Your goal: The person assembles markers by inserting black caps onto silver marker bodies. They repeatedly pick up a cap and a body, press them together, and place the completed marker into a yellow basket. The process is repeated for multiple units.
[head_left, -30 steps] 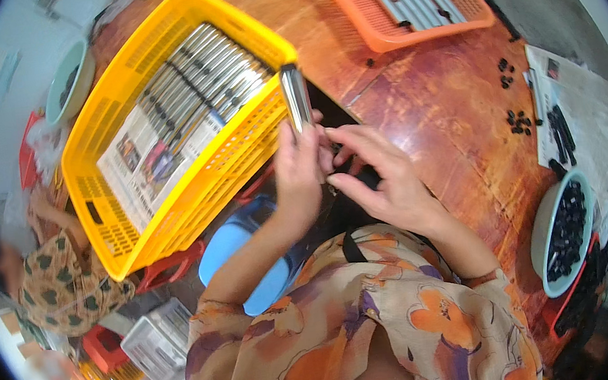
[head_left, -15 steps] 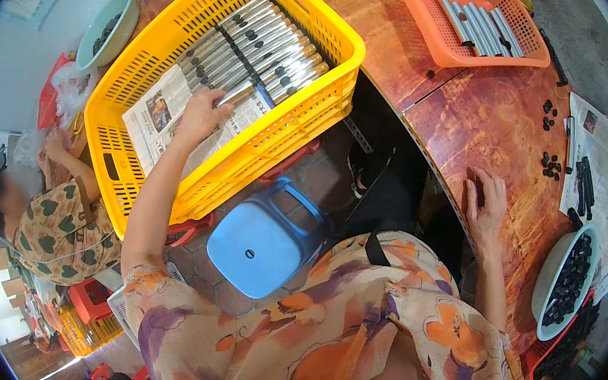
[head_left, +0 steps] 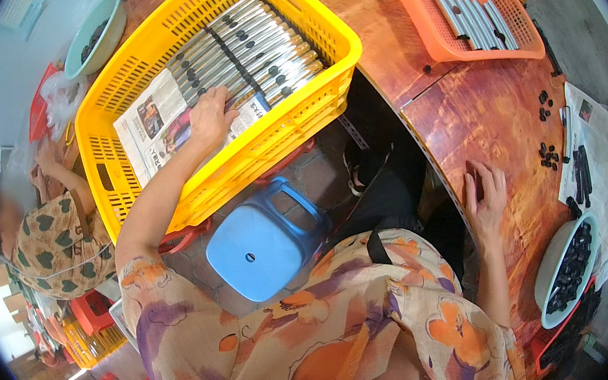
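Note:
My left hand (head_left: 210, 116) reaches into a big yellow basket (head_left: 289, 127), lined with newspaper (head_left: 152, 125). Its fingers curl on the nearest metal tube (head_left: 243, 93) at the front end of a row of shiny tubes with black end caps (head_left: 256, 44). My right hand (head_left: 484, 198) lies flat on the edge of the reddish wooden table (head_left: 476, 108), fingers apart, holding nothing. Small loose black caps (head_left: 547, 153) lie on the wood just beyond its fingertips.
An orange basket (head_left: 421, 31) with several tubes stands at the back right. A pale bowl of black caps (head_left: 568, 271) and a newspaper with black pieces (head_left: 603, 153) are at the right. A blue stool (head_left: 261, 241) stands below the yellow basket. Another person (head_left: 52, 236) sits at the left.
My left hand carried the tube from in front of me into the yellow basket and set it at the row's end. My right hand dropped flat onto the table edge.

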Available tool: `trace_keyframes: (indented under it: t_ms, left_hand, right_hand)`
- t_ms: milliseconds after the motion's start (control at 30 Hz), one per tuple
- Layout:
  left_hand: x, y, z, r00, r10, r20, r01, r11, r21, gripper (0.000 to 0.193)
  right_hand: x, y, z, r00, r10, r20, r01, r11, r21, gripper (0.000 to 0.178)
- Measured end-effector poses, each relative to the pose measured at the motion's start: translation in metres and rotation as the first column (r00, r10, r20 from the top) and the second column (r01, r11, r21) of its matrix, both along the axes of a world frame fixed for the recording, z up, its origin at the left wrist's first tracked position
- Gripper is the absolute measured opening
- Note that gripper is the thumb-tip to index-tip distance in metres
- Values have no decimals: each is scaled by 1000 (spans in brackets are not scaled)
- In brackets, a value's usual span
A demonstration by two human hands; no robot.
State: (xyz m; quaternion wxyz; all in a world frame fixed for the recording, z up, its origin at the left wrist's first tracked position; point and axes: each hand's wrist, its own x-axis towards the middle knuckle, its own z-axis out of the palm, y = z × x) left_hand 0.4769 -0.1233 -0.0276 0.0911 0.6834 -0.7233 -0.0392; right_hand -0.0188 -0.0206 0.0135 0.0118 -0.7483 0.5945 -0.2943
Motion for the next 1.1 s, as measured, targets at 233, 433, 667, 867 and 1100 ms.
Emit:
trace_keyframes:
  t_ms: [233, 433, 667, 867, 1100]
  left_hand:
    - [15, -12, -5, 996, -85, 3, 84, 987, -137, 44]
    - [-59, -4, 89, 832, -126, -541, -3, 973, -232, 28]
    - [-261, 103, 209, -226, -656, -720, 417, 603, -680, 8]
    - [-337, 165, 294, 713, -573, 404, 700, 542, -466, 21]
    - [-409, 156, 265, -362, -836, -412, 279, 325, -904, 14]
  right_hand:
    - [-2, 24, 8, 954, -110, 279, 105, 994, 34, 19]
    - [-9, 71, 91, 889, 30, 456, 53, 984, -169, 24]
    - [22, 109, 244, 776, 434, -458, -230, 870, 435, 33]
    - [-17, 118, 202, 796, 578, 181, -451, 764, -462, 31]
    - [-80, 166, 218, 745, 656, 118, -222, 410, -885, 29]
